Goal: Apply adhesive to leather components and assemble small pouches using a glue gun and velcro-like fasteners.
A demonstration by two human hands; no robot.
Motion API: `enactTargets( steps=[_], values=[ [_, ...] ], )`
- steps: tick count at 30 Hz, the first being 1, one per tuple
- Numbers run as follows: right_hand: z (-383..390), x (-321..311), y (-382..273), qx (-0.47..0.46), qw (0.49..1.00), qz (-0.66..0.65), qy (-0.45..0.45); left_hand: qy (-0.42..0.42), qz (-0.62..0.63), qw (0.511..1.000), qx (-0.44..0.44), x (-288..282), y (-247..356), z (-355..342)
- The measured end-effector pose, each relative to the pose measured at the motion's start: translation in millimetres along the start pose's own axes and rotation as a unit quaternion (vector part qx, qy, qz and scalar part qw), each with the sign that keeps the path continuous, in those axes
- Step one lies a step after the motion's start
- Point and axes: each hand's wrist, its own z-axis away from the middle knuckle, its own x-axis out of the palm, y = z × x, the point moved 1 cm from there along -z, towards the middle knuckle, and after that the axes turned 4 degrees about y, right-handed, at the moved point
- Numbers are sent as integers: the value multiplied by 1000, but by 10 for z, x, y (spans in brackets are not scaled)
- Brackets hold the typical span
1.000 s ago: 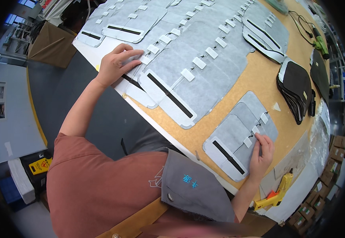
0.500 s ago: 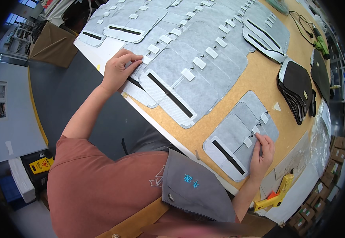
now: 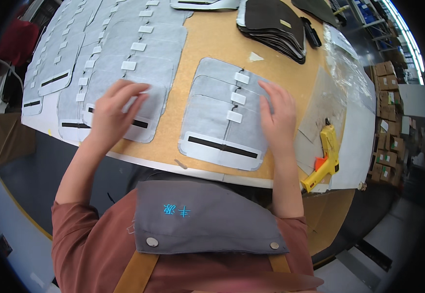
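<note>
Grey felt-like fabric panels (image 3: 159, 58) with rows of white tags and black zipper strips cover the left part of the board. My left hand (image 3: 124, 110) hovers over the front of one panel, thumb and index finger apart. A smaller group of grey pieces (image 3: 205, 119), with three white tags and one black strip, lies separately at the centre right. My right hand (image 3: 276, 110) is beside its right edge, fingers loosely bent and apart, holding nothing; whether it touches the piece I cannot tell.
A stack of dark fabric pieces (image 3: 276, 27) and a black tool (image 3: 310, 31) lie at the back right. A yellow glue gun (image 3: 329, 149) rests on sheets at the right. Cardboard boxes (image 3: 388, 107) stand beyond the table, and a brown carton (image 3: 12, 141) stands at left.
My view has swung toward the right, squaring up to the board. Both hands have left the white tags they were fingering and their fingers have spread.
</note>
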Motion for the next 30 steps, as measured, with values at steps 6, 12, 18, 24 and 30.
enactTargets(
  steps=[6,12,18,24,30],
  values=[
    [-385,225,-81,-19,996,81,-27,-81,1,997,10,758,263,-715],
    [-345,629,-3,-27,965,145,-215,-200,-77,977,-2,1083,123,-1055],
    [-558,412,-225,-66,988,71,-121,-251,-86,964,-3,960,76,-1179],
    [-158,483,-107,-43,973,90,-210,-248,12,966,-66,1142,170,-1184],
    [-123,271,48,0,994,-42,-99,-344,206,882,-249,786,154,-735]
  ],
)
